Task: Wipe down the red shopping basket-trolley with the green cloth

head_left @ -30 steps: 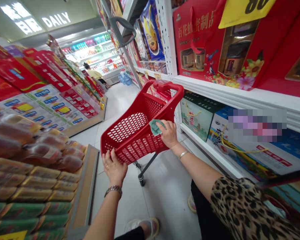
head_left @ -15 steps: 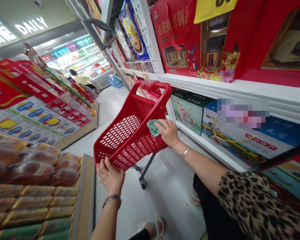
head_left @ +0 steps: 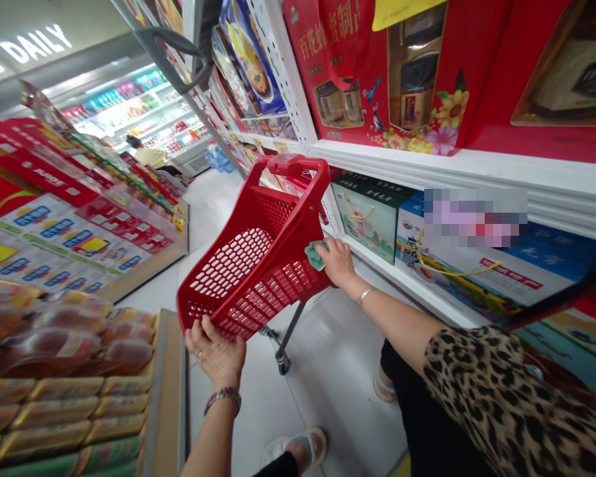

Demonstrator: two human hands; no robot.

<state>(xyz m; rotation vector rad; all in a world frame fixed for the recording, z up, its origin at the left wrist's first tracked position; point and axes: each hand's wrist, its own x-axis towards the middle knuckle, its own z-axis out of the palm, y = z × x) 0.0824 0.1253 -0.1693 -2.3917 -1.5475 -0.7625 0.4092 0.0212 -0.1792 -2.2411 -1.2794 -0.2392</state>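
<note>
I am looking down a supermarket aisle with a pale tiled floor point(head_left: 328, 377). Along my right runs a white shelf point(head_left: 427, 169), with a red gift box point(head_left: 377, 73) on the upper level and a green box point(head_left: 372, 215) on the level below. On my left is a low display of packaged food point(head_left: 54, 344). Far down the aisle, a person in a yellow top point(head_left: 149, 156) is near the back shelves.

The red trolley basket point(head_left: 248, 265) stands in the middle of the aisle on a dark leg and wheel point(head_left: 279, 361). It is tilted, with its near end low and its handle end high, just beside the white shelf.

My left grip point(head_left: 216, 354) is curled shut over the near rim of the basket, fingers hooked on the plastic edge. My right grip point(head_left: 338, 260) is closed around a bunched green cloth point(head_left: 315, 255) and holds it against the basket's right side wall, below the rim. There is a bracelet on each wrist.
</note>
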